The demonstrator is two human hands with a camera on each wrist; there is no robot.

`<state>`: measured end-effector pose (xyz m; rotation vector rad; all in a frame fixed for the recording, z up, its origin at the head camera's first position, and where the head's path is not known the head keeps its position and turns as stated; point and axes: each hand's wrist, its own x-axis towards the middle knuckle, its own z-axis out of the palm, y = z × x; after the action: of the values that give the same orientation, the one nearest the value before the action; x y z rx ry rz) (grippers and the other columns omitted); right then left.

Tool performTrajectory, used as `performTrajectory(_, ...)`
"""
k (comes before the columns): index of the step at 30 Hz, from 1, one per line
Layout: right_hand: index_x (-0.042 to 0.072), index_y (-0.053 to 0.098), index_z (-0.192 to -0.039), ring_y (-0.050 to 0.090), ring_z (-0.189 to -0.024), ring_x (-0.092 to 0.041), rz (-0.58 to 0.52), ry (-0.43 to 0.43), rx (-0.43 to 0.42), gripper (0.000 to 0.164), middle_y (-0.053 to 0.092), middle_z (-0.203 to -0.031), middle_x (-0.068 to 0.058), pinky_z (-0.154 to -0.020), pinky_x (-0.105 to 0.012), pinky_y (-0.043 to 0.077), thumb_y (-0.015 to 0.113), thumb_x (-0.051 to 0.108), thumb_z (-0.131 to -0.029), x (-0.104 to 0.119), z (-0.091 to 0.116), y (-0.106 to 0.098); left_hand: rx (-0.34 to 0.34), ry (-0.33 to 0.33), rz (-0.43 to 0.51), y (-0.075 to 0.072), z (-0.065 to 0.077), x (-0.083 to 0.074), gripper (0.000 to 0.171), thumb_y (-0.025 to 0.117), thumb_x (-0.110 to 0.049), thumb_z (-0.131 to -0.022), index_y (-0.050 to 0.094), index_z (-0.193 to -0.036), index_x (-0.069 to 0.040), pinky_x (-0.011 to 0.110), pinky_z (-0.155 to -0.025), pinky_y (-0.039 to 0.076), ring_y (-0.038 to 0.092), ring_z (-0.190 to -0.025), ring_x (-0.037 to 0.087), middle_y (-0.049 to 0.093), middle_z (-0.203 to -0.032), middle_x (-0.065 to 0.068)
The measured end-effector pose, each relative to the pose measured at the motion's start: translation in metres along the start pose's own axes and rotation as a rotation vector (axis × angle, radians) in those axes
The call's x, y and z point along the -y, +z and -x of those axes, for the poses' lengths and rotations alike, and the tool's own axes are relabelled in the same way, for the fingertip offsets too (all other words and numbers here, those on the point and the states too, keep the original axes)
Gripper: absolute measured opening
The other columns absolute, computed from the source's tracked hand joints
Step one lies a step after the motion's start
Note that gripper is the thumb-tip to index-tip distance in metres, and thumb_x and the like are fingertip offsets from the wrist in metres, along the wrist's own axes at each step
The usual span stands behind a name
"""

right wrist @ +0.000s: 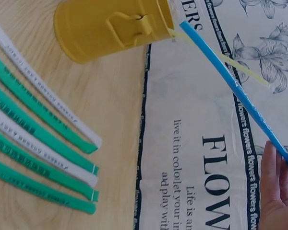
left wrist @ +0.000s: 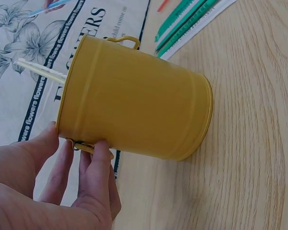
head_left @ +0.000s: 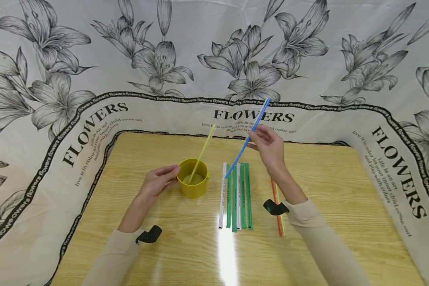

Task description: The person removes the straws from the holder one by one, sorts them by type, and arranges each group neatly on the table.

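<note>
A small yellow metal bucket (head_left: 194,186) stands on the table, with a pale yellow straw (head_left: 202,154) leaning out of its mouth. My left hand (head_left: 161,180) grips the bucket's left side, thumb at the rim and fingers by the wire-hung handle (left wrist: 89,147). My right hand (head_left: 269,147) pinches a blue straw (head_left: 246,143) in the air, right of the bucket. The straw slants, its lower end over the row of wrapped straws in the head view. In the right wrist view, the blue straw (right wrist: 230,84) crosses in front of the yellow one.
Several green and white paper-wrapped straws (head_left: 234,198) lie side by side right of the bucket. Red and yellow straws (head_left: 279,214) lie partly under my right forearm. A flower-printed cloth (head_left: 178,115) hangs behind the wooden table (head_left: 186,246).
</note>
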<state>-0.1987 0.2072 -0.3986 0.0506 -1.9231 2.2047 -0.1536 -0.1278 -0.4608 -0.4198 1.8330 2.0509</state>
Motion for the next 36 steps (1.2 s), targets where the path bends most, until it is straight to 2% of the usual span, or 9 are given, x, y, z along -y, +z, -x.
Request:
performTrajectory(4,-0.004,0.065,-0.118,0.071,-0.088,-0.013,0.004,0.023,-0.01,0.023,0.069,-0.1,-0.005,-0.083,-0.034,0.064,0.071,0.003,-0.097,-0.003,0.002,-0.013,-0.005,0.0,-0.006,0.0,0.0,0.0,0.043,0.069,-0.018,-0.101,0.063,-0.14,-0.003,0.035,-0.107,0.052,0.057,-0.131,0.031,0.06,-0.141,0.017)
performTrajectory(9,-0.008,0.064,-0.121,0.071,-0.088,-0.013,0.0,0.05,-0.015,0.028,0.07,-0.1,-0.004,-0.082,-0.032,0.064,0.072,0.002,-0.097,-0.006,0.005,-0.029,-0.005,-0.004,-0.002,0.0,-0.001,0.0,0.042,0.069,-0.018,-0.102,0.063,-0.14,-0.003,0.034,-0.106,0.052,0.056,-0.132,0.032,0.059,-0.142,0.018)
performTrajectory(19,0.003,0.07,-0.113,0.072,-0.084,-0.011,0.039,0.06,-0.02,0.017,0.072,-0.098,-0.004,-0.079,-0.029,0.064,0.072,0.003,-0.097,-0.014,0.014,-0.059,-0.011,-0.01,-0.006,0.0,0.0,-0.001,0.042,0.069,-0.018,-0.101,0.063,-0.14,-0.004,0.034,-0.106,0.052,0.057,-0.131,0.03,0.059,-0.142,0.018)
performTrajectory(27,-0.001,0.069,-0.116,0.071,-0.084,-0.01,0.036,0.103,-0.045,0.021,0.072,-0.098,-0.002,-0.078,-0.026,0.064,0.072,0.002,-0.096,-0.023,0.024,-0.082,-0.017,-0.014,-0.004,0.001,0.0,-0.001,0.042,0.069,-0.017,-0.101,0.063,-0.14,-0.002,0.036,-0.108,0.051,0.056,-0.133,0.032,0.059,-0.142,0.018)
performTrajectory(36,0.004,0.072,-0.115,0.071,-0.085,-0.01,0.089,0.126,-0.047,0.018,0.074,-0.1,-0.001,-0.08,-0.025,0.063,0.072,0.005,-0.097,-0.033,0.036,-0.108,-0.014,-0.01,0.0,-0.001,-0.002,0.0,0.041,0.07,-0.017,-0.101,0.063,-0.139,-0.002,0.038,-0.108,0.05,0.057,-0.132,0.031,0.06,-0.14,0.018)
